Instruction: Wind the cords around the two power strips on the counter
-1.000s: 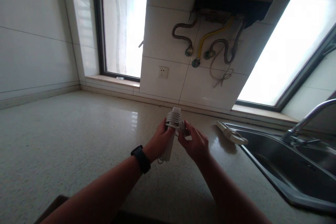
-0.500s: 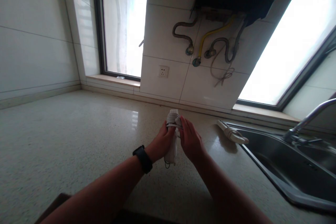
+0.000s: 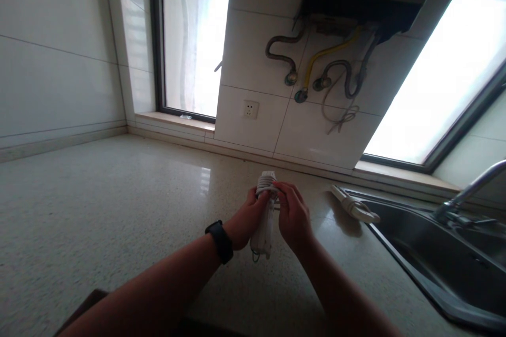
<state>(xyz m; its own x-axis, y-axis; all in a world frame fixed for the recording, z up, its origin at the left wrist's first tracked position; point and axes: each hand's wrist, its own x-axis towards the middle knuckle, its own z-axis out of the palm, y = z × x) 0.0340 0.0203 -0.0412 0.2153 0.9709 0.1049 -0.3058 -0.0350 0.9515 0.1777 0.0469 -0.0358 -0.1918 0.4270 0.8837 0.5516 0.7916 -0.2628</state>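
A long white power strip [image 3: 261,237] with its white cord [image 3: 267,184] wound in several turns round the far end is held just above the counter. My left hand [image 3: 249,217] is closed round its left side, thumb against the wraps. On the other side my right hand [image 3: 293,211] is closed, its fingertips pinching the cord near the top of the strip. A small thin loop hangs from the near end. A second white strip-like thing [image 3: 356,208], also with cord wound on it, lies to the right at the sink's edge.
The speckled counter [image 3: 118,210] runs along the tiled wall. At the right is a steel sink [image 3: 419,253] with a tap [image 3: 470,189]. A wall socket [image 3: 250,109] sits behind my hands, below hoses [image 3: 316,55] from a wall-mounted heater.
My right fingers have shifted over the top of the wound cord and curled in more. The whole view has moved slightly, so the scene sits a little lower and further right.
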